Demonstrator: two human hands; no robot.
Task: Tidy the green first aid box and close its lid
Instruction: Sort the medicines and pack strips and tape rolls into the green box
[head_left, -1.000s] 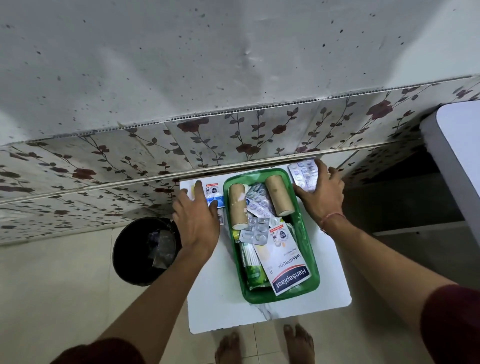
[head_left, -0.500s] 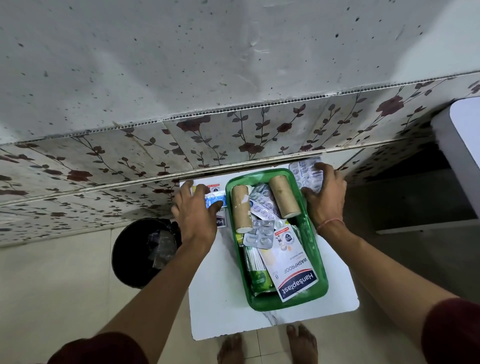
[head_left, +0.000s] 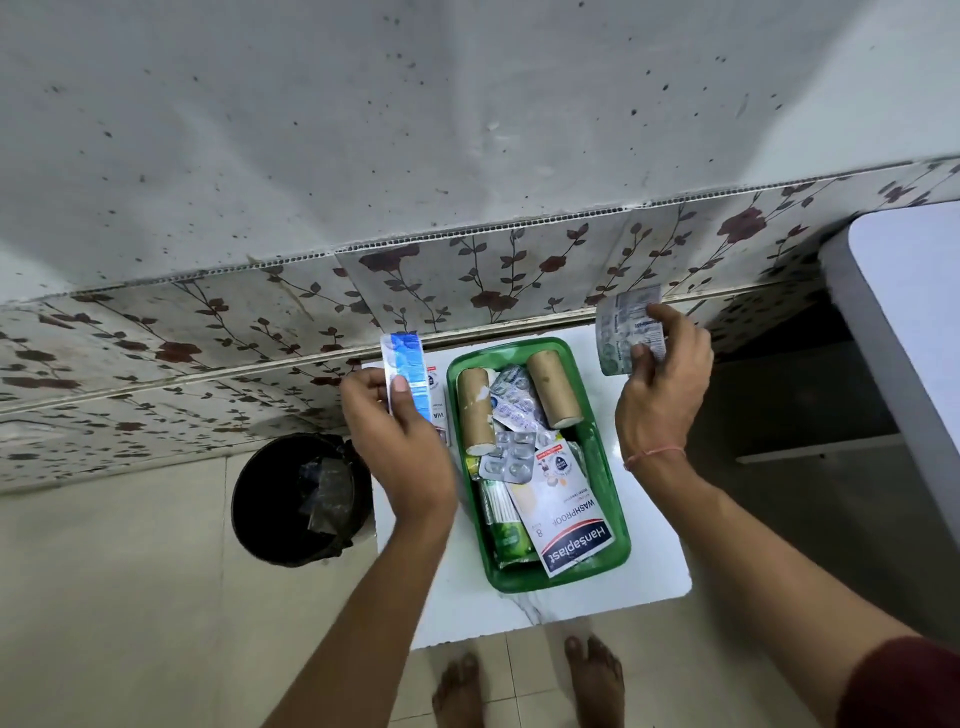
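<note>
Green box (head_left: 602, 564): lid off, mid-bench (head_left: 649, 582), holding two cardboard rolls (head_left: 475, 410), blister strips (head_left: 511, 460) and a Hansaplast pack (head_left: 569, 525).
Bin (head_left: 270, 499): black, on the floor to the left.
Left hand (head_left: 400, 436): raised, grip clamped on a blue-white pack (head_left: 408, 371).
Right hand (head_left: 662, 387): raised right of the box, grip pinching a foil strip (head_left: 626, 325).

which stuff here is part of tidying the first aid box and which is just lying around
Job: green box, blue-white packet in left hand, pill strips in right hand, two rolls, plaster packet.

Lying about: black bin, white table, tiled wall.
</note>
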